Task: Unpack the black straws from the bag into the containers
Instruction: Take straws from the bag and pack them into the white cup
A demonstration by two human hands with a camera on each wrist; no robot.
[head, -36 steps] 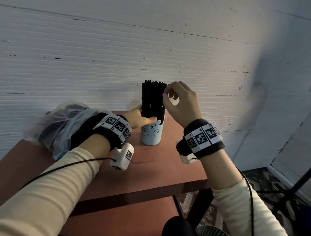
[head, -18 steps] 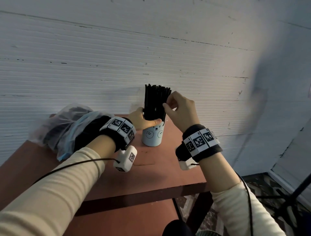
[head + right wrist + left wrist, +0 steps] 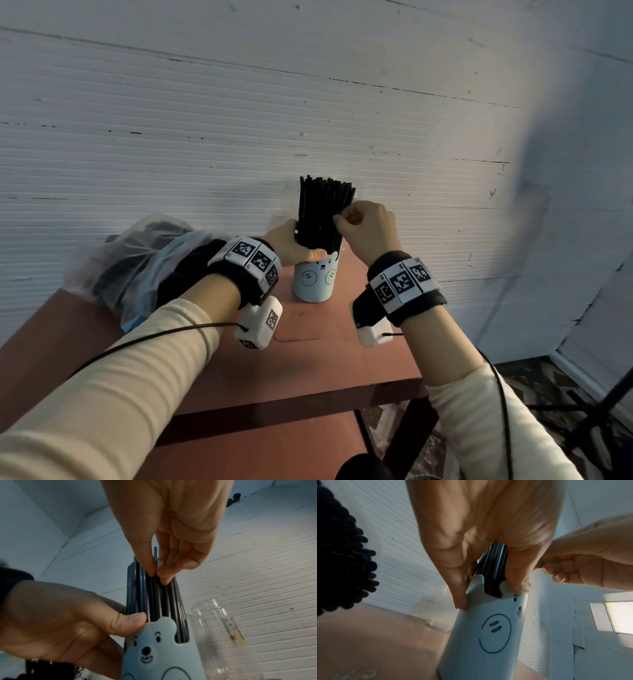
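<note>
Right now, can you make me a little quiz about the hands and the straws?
1. True or false: the black straws stand in the bear cup.
2. Which hand pinches the straws near their tops: A left hand, B right hand?
3. Fill in: beside the bear cup stands a clear ____.

Key: 1 true. 2 B. 3 jar.

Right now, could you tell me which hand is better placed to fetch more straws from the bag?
Left. The left hand grips the straws at the bear cup, next to the bag; the right hand pinches straws on the far side.
</note>
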